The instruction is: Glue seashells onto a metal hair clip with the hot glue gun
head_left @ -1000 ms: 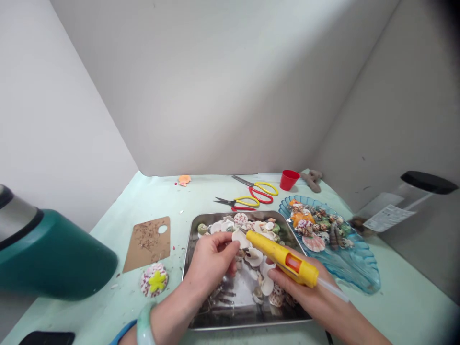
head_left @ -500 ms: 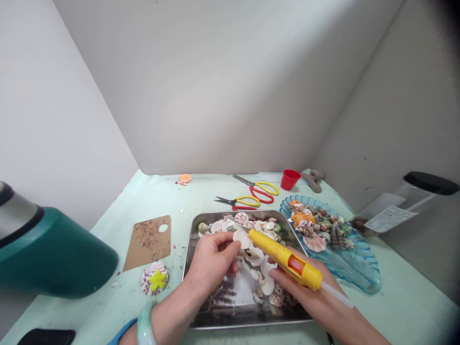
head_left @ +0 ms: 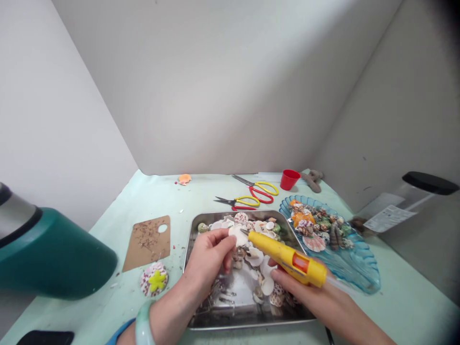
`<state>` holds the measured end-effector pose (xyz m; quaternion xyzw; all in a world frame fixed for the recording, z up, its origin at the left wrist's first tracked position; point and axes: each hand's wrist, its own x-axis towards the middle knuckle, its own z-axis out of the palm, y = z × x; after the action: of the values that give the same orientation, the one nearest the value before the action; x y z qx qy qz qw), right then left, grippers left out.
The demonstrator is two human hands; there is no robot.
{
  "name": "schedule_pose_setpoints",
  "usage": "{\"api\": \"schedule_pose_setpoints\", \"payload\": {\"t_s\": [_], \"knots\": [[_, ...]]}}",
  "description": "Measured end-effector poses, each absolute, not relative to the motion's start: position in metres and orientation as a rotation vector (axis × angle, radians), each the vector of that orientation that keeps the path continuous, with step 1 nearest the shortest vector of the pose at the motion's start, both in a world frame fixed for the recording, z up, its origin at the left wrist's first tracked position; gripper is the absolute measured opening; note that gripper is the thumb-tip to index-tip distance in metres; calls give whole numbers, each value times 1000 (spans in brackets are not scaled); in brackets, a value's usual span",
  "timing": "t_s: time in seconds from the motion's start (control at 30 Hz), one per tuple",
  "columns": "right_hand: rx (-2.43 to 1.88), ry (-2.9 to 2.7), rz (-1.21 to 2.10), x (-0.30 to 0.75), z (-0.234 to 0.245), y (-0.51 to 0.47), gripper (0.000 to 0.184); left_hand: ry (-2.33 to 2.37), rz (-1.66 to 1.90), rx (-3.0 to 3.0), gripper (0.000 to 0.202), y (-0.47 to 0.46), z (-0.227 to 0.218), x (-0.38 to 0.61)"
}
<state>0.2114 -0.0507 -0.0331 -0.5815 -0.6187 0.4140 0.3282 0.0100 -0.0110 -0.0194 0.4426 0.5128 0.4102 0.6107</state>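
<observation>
Between thumb and fingers, my left hand (head_left: 213, 251) pinches a white seashell (head_left: 237, 235) over the metal tray (head_left: 247, 325). My right hand (head_left: 300, 287) is wrapped round a yellow glue gun (head_left: 280, 252), whose metal nozzle points left at the shell. Nozzle and shell lie very close; whether they touch I cannot tell. A clear glue stick sticks out of the gun's rear end. Under both hands the tray holds many loose shells, among them a spotted shell (head_left: 241, 217) at the back and a flat white shell (head_left: 268, 286) near the right hand.
A blue shell-shaped dish (head_left: 362, 268) of shells stands right of the tray. Two pairs of scissors (head_left: 246, 201) and a red cup (head_left: 289, 179) lie behind. Left are a brown board (head_left: 146, 243), a shell with a yellow starfish (head_left: 155, 279) and a green bottle (head_left: 57, 254).
My left hand has shifted slightly left with the white shell. The glue gun's rear has moved a little right and its nozzle tip now shows more clearly beside the shell.
</observation>
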Motion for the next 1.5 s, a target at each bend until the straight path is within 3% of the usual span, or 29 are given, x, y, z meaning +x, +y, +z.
{"api": "schedule_pose_setpoints", "payload": {"t_s": [0.4, 1.03, 1.5], "knots": [[-1692, -1334, 1025, 204, -39, -60, 28, 1141, 990, 972, 27, -10, -26, 7], [-1535, -1481, 1063, 205, -22, -52, 20, 1231, 858, 1183, 27, -11, -21, 10], [-1527, -1674, 1085, 214, -36, -51, 28, 1257, 845, 1201, 26, -11, -22, 10]]}}
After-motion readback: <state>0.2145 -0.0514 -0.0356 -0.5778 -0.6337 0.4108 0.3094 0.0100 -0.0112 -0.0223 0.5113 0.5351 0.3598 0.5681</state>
